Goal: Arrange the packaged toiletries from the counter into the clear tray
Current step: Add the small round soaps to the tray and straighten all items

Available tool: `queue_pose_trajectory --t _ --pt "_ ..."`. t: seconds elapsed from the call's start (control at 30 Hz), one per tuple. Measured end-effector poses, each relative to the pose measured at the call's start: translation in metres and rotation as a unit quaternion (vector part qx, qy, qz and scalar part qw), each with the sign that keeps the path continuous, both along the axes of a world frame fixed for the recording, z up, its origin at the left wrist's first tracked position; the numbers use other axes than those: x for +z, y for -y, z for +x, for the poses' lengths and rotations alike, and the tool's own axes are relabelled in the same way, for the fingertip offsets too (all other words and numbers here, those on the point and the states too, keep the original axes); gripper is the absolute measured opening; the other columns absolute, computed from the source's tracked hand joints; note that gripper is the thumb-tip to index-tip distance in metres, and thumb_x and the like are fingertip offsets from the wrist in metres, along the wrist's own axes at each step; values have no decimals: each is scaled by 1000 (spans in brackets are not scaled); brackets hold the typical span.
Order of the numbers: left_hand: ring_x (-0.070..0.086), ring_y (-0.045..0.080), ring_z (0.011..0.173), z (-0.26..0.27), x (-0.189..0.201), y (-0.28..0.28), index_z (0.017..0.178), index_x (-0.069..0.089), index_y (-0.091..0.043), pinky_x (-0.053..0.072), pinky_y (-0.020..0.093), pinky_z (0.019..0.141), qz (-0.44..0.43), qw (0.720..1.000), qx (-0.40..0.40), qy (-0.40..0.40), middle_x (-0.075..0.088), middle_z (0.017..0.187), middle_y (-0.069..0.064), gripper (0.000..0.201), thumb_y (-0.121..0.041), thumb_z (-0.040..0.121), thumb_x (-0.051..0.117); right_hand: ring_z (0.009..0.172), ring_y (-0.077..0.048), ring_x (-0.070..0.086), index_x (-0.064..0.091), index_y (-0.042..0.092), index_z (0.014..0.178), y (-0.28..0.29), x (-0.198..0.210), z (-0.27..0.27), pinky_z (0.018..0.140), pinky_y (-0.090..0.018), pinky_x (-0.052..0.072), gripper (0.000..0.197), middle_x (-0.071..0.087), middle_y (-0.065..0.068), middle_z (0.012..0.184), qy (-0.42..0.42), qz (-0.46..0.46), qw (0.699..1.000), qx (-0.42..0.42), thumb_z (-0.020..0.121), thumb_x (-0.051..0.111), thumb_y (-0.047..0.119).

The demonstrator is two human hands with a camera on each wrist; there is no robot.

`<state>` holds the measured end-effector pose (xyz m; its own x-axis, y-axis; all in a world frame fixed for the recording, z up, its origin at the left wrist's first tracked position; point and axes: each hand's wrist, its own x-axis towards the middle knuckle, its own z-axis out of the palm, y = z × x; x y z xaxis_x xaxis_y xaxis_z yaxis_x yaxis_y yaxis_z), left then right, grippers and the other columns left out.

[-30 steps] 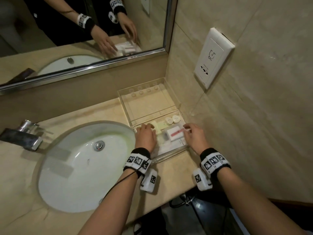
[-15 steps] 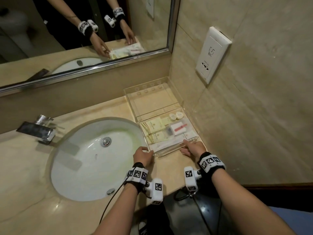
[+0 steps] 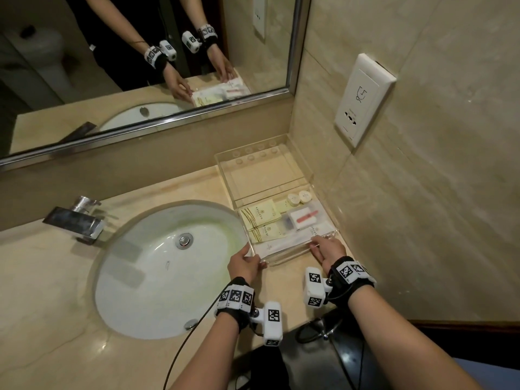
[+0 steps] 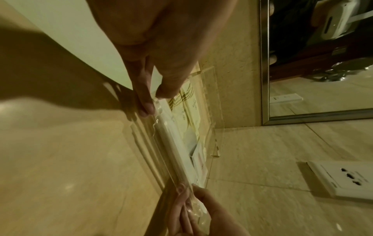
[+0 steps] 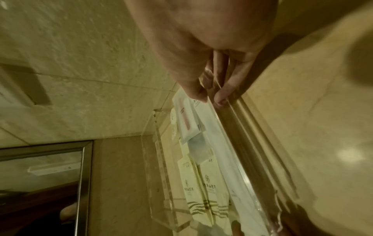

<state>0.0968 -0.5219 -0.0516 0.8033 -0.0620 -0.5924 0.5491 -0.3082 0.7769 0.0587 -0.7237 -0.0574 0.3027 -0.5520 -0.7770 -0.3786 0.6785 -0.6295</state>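
Both hands are down at the near edge of the clear tray (image 3: 306, 175), which sits on the beige tabletop (image 3: 70, 277) in the right middle of the head view, pushed into the corner where the tiled wall meets the strip under the mirror (image 3: 140, 52). The left hand (image 3: 243, 265) pinches the tray's near left corner, thumb on top of the rim and fingers against the outside wall; the left wrist view shows the thumb (image 4: 171, 86) and fingertips (image 4: 148, 108) clamped on the clear edge. The right hand (image 3: 329, 250) grips the near right corner the same way, with its thumb (image 5: 193, 89) inside the rim and a finger (image 5: 222, 97) outside it.

The packaged toiletries lie in the nearer half of the tray. Two pale yellow sachets (image 3: 260, 216) with wavy stripes overlap on the left side. Two small round white caps (image 3: 298, 197) sit side by side toward the back of that half. A white packet with a pink bar (image 3: 302, 218) lies to the right of the sachets, partly over a bluish item I cannot make out. A long white wrapped stick (image 3: 287, 243) runs along the front wall between the two hands. The farther half of the tray shows only its bare floor and a row of small round bumps at the back.

To the left, the white sink (image 3: 168, 266) is sunk into the tabletop, with a square chrome tap (image 3: 74, 222) at its left. A white wall socket (image 3: 364, 98) hangs on the tiles at upper right.
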Motion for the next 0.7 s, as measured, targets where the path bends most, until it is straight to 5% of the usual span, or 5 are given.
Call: queue_pose_trajectory --t 0.13,0.27,0.43,0.6,0.7 --pt "66 9 68 9 -1 -1 141 46 -12 50 30 97 -8 1000 12 -2 68 63 -1 53 -4 89 58 73 -15 64 50 1 128 -1 1 6 62 -20 59 46 64 -15 108 22 3 1000 -11 85 66 -5" --pt "68 8 55 21 -5 0 139 47 -11 57 31 86 -35 999 31 -8 68 67 6 54 1 88 58 75 -17 63 52 4 122 0 5 18 89 -31 56 41 64 -13 98 27 -9 1000 -11 85 65 -5" --pt "63 -1 44 30 -6 6 138 48 -9 52 7 55 -34 999 27 -8 66 68 8 52 1 88 58 74 -16 63 49 0 133 6 10 29 58 -21 58 50 60 -18 121 33 -7 999 -27 86 64 -7" --pt "70 17 69 44 -10 6 138 49 -11 56 20 78 -41 999 26 8 73 78 13 52 -1 88 58 76 -17 64 48 1 134 6 9 38 69 -25 60 53 59 -20 127 34 -7 999 -17 85 65 -8" --pt "73 22 83 57 -19 5 138 50 -13 50 36 100 -29 999 23 17 74 73 6 52 -6 87 59 74 -17 65 51 1 130 4 9 47 68 -23 59 49 64 -15 110 38 -10 999 -11 85 66 -7"
